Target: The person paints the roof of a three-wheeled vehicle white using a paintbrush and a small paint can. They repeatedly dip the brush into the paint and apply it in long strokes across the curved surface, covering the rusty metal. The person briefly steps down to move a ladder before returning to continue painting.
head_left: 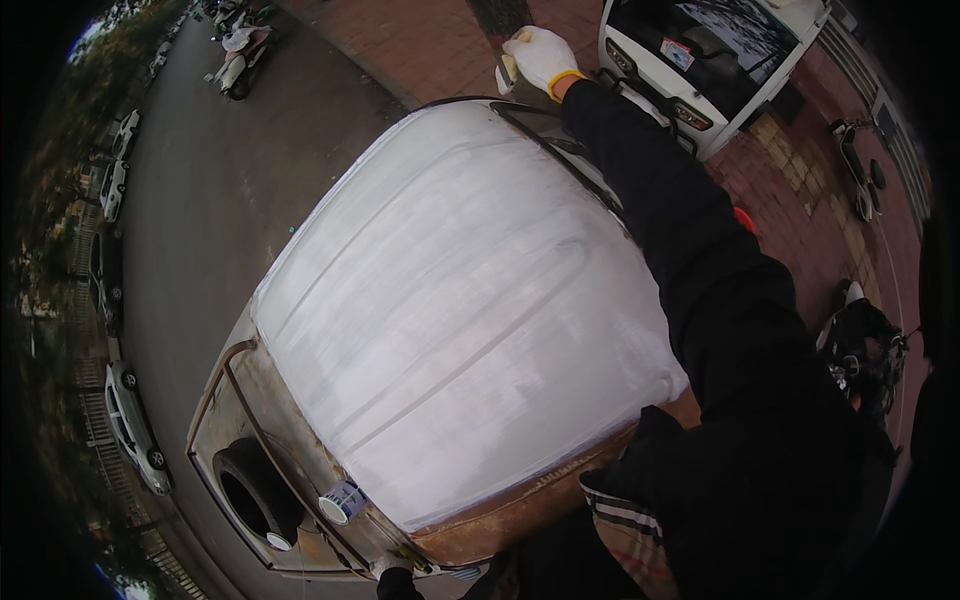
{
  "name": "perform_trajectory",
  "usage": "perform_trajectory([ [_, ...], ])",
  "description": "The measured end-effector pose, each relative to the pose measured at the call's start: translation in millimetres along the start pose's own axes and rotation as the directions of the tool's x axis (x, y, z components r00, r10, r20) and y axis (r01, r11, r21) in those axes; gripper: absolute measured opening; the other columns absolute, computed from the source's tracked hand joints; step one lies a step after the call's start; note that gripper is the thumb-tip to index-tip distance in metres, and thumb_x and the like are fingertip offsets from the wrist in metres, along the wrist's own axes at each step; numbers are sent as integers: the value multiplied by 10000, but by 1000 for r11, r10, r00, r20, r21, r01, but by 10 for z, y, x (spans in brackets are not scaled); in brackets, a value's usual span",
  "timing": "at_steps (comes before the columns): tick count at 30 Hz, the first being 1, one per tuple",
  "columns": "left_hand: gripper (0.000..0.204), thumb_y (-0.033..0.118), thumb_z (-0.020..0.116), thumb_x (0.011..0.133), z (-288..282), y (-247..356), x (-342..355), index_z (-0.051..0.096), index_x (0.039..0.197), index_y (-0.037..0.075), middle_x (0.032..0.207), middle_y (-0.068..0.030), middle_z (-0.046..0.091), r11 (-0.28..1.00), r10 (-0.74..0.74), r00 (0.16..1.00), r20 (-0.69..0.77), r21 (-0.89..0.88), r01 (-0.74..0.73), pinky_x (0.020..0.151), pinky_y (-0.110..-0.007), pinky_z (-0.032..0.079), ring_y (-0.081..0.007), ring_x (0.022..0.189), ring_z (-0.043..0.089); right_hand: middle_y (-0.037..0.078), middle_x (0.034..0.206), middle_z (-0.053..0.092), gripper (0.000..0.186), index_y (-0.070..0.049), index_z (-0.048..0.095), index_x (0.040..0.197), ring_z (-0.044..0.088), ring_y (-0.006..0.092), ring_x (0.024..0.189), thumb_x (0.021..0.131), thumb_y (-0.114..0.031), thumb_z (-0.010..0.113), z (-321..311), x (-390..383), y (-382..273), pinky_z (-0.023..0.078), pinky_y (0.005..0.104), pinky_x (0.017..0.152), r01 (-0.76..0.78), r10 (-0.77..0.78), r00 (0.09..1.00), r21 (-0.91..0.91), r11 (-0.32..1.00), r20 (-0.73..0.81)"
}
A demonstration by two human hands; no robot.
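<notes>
My right hand [546, 62], in a white glove with a yellow cuff, reaches out past the far right edge of the roof. Its fingers are closed on a small flat tool [505, 76], pale and tan, whose kind I cannot make out. Below lies a vehicle roof [450, 270], coated in streaky white with long ridges; brown rusty metal shows along its near edge. At the bottom, my left hand [389, 567], also gloved, is at the rusty metal rail of the load bed; its fingers are mostly hidden. Close by stands a paint can [342, 503], white and blue.
A tyre [258, 492] lies in the rusty bed behind a bent rail [262, 420]. At the upper right stands a white vehicle [690, 75] on red paving. A tree trunk [500, 14] rises beyond my right hand. Scooters [240, 55] and parked cars [132, 425] line the road.
</notes>
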State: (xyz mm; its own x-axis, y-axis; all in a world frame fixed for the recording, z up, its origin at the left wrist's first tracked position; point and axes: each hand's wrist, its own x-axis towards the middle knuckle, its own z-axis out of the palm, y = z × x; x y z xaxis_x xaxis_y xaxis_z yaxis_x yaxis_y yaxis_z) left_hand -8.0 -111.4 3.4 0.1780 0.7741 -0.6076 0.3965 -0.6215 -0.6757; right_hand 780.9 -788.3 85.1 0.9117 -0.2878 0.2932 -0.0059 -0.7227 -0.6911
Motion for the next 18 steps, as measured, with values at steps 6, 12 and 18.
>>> perform_trajectory([
  [6,592,527,665,897,61,-60,81,695,1327,122,1327,-140,718,993,71,997,4,91,-71,1057,-425,513,-282,1269,668,169,1098,764,355,-147,789,1071,701,399,1072,910,-429,645,-95,22,264,554,464,929,-5,6,1000,65,998,-21],
  [12,586,515,661,898,105,-85,116,687,1346,138,1336,-129,717,998,56,998,30,11,-57,1049,-427,515,-281,1279,664,75,856,746,218,-54,751,1114,704,128,791,986,-227,716,-361,-147,305,529,274,663,-275,116,952,620,735,284],
  [18,575,524,665,901,-52,-18,-24,693,1329,141,1332,-126,720,995,76,997,-25,69,-74,1051,-414,501,-269,1279,665,58,770,697,316,-20,754,1031,610,93,600,936,-321,772,-660,-369,219,483,253,569,-277,192,958,514,812,212],
])
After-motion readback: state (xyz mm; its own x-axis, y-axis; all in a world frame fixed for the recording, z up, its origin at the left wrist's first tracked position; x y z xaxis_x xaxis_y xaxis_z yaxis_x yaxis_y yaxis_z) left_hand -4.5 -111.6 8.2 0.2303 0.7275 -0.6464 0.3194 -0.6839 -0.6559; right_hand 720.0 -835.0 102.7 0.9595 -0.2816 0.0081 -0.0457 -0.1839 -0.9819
